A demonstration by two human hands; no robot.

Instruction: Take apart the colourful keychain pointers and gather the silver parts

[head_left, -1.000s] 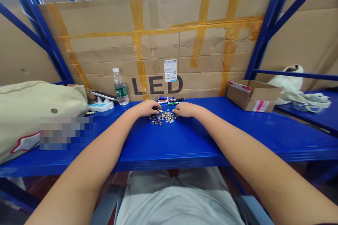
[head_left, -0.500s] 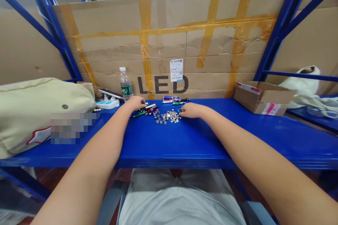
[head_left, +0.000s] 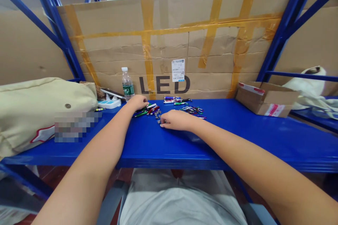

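Observation:
My left hand (head_left: 138, 102) rests at the upper left of a pile of coloured pens (head_left: 152, 109); its fingers are curled and what they hold, if anything, is too small to tell. Over the small metal pieces (head_left: 157, 114) lies my right hand (head_left: 171, 119), fingers bent down in a pinch, hiding most of them. Behind it is a row of pens (head_left: 173, 100). Coloured metal clips (head_left: 194, 110) lie just beyond my right wrist.
A bottle (head_left: 127, 85) stands behind my left hand, beside a white power strip (head_left: 109, 103). At the left is a cream bag (head_left: 47, 109). An open cardboard box (head_left: 266, 100) sits at the right. Cardboard (head_left: 111, 52) closes off the back of the blue table (head_left: 169, 147).
My right hand has moved left and nearer to me, from the right side of the metal pieces to over them. The coloured clips now show. My left hand has hardly moved.

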